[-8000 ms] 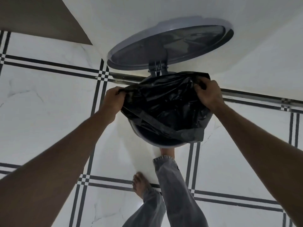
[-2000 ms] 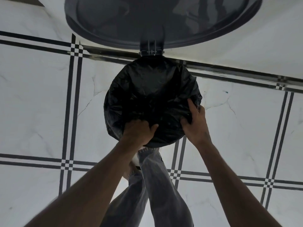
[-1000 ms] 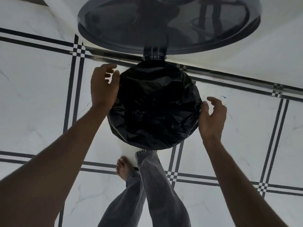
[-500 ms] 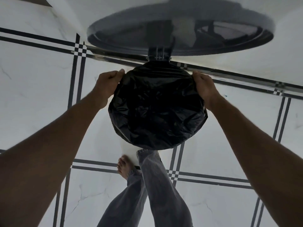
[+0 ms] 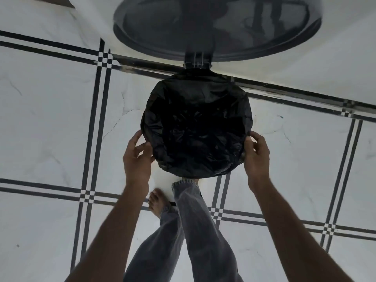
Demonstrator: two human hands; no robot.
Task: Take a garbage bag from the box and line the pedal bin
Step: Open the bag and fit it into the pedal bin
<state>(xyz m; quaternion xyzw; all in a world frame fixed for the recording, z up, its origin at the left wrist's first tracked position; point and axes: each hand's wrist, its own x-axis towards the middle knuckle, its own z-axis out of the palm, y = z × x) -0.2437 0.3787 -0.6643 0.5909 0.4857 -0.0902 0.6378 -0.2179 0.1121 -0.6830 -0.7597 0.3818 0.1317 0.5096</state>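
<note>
Hands: two, left hand (image 5: 136,159) and right hand (image 5: 256,157), fingers loosely curled against one garbage bag (image 5: 196,127).

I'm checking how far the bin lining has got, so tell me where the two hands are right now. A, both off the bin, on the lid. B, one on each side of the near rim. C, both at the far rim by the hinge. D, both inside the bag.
B: the left hand and right hand flank the near rim of the black garbage bag.
</note>
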